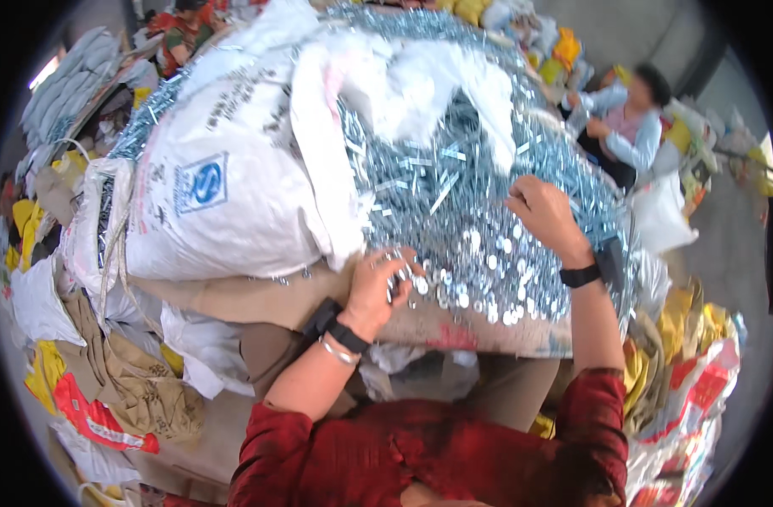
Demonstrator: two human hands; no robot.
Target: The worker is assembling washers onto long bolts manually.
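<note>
The person's left hand (371, 291) is near the middle of the frame, at the front edge of a heap of shiny metal strips (437, 177), its thumb and fingers curved to a narrow gap with small silvery bits showing around the fingertips; whether it grips any of them cannot be told. The right hand (543, 211), right of the middle, is above the heap with its fingers curled in loosely, and what, if anything, lies inside them is hidden. The heap fills the centre and right of centre, bluish-silver strips toward the top and bright, roundish glints (492, 283) nearer the front, between the two hands. All of it lies on a tan work surface (226, 300), whose near edge crosses the frame below the hands. A large white sack (226, 203) with a blue square mark lies left of centre, its loose mouth folded over beside the strips. Both wrists wear black bands, and a silver bracelet (339, 351) circles the left one; the sleeves (272, 448) are dark red. A co-worker (631, 127) sits at upper right, and another person (182, 38) is at upper left. Brown sacking (141, 376) lies at lower left, and yellow bags (678, 317) are piled at lower right.
</note>
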